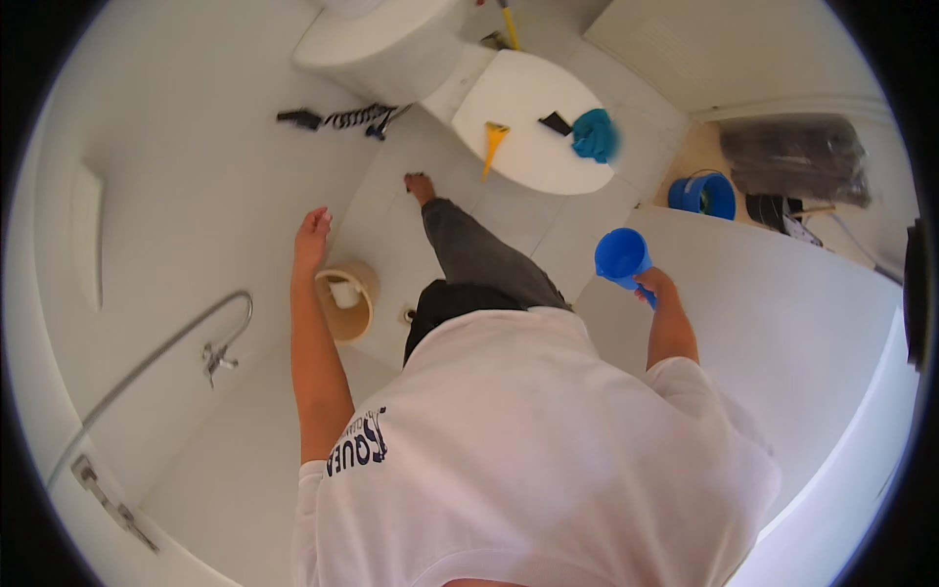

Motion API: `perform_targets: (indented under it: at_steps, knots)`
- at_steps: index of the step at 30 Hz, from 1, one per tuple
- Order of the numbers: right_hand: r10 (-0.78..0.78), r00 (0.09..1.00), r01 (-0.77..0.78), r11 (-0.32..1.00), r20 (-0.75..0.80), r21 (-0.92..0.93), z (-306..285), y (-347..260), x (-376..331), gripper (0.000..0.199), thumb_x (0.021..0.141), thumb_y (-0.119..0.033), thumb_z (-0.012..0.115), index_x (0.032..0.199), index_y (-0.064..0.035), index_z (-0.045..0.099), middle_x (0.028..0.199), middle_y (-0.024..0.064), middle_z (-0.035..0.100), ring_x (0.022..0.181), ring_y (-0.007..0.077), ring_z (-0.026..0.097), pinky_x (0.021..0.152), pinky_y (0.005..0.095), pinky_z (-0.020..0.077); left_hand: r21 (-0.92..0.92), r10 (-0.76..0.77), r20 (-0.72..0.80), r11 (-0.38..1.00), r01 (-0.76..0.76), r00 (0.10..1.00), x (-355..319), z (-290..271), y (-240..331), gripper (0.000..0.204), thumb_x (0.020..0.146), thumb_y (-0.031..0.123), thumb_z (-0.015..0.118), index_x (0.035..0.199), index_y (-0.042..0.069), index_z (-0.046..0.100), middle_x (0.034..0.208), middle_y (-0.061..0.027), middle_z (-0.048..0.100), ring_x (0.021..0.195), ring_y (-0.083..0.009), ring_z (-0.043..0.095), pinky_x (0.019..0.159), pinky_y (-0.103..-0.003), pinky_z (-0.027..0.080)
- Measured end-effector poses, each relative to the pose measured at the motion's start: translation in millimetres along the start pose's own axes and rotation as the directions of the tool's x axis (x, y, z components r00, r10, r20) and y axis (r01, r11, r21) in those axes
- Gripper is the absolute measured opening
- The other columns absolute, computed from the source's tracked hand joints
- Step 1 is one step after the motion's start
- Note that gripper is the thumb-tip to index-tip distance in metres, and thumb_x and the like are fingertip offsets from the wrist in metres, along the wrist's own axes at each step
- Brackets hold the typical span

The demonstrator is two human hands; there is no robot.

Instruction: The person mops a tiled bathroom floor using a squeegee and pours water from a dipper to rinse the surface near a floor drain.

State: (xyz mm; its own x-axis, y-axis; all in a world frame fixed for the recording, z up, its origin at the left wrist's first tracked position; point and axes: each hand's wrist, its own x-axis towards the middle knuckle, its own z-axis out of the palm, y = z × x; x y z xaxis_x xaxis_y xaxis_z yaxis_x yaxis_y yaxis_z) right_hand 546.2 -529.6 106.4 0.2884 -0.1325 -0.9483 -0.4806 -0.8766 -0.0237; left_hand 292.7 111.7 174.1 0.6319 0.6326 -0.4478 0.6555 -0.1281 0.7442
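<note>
My right hand [659,283] is closed around the handle of a blue plastic dipper [620,254], held out to my right in front of a white panel. The dipper's round mouth faces up toward me; whether water is in it I cannot make out. Out to my left, beside the white wall, my left hand [312,238] hangs in the air with its fingers loosely curled and no object visible in them. Just below that hand stands a beige bin [365,278] with something white inside.
Ahead is a white toilet with its lid [528,93] down, bearing a yellow scraper-like tool [495,142], a black piece [556,123] and a teal cloth [594,136]. A coiled black hose [354,118] hangs left. A blue bucket [712,196] stands far right; a shower tap [217,361] is left.
</note>
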Motion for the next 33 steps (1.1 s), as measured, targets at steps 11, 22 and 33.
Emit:
perform_targets:
  at_steps: [11,22,33]
  knots:
    - [-0.308,0.942,0.335,0.901,-0.135,0.275,-53.2,22.7,-2.5,0.027,0.083,-0.023,0.053,0.087,0.0039,0.053,0.065,0.0112,0.057,0.05,0.0169,0.054,0.045,0.0282,0.0449,0.728,-0.099,0.442,0.62,-0.292,0.892,-59.0,40.4,-111.0,0.033,0.088,0.03,0.039,0.09,0.002,0.056,0.076,-0.0038,0.056,0.062,-0.0212,0.051,0.063,-0.035,0.043]
    - [-0.314,0.929,0.37,0.753,-0.197,0.544,-229.9,45.4,17.5,0.027,0.085,-0.027,0.052,0.09,-0.0003,0.05,0.069,0.0105,0.057,0.048,0.0157,0.053,0.045,0.0275,0.0444,-0.008,-0.748,0.388,0.581,0.814,0.538,-253.8,284.0,-57.0,0.034,0.083,0.036,0.048,0.106,0.012,0.051,0.091,-0.0025,0.06,0.071,-0.0179,0.053,0.064,-0.034,0.042]
    - [-0.343,0.886,0.455,0.774,-0.312,0.439,-327.0,-11.7,22.6,0.027,0.085,-0.027,0.052,0.094,-0.0016,0.053,0.067,0.0076,0.057,0.052,0.0144,0.053,0.049,0.0265,0.0446,0.034,-0.786,0.122,0.613,0.789,0.605,-126.7,222.7,-42.2,0.032,0.084,0.037,0.043,0.1,0.012,0.054,0.082,-0.0032,0.06,0.061,-0.0158,0.053,0.058,-0.034,0.043]
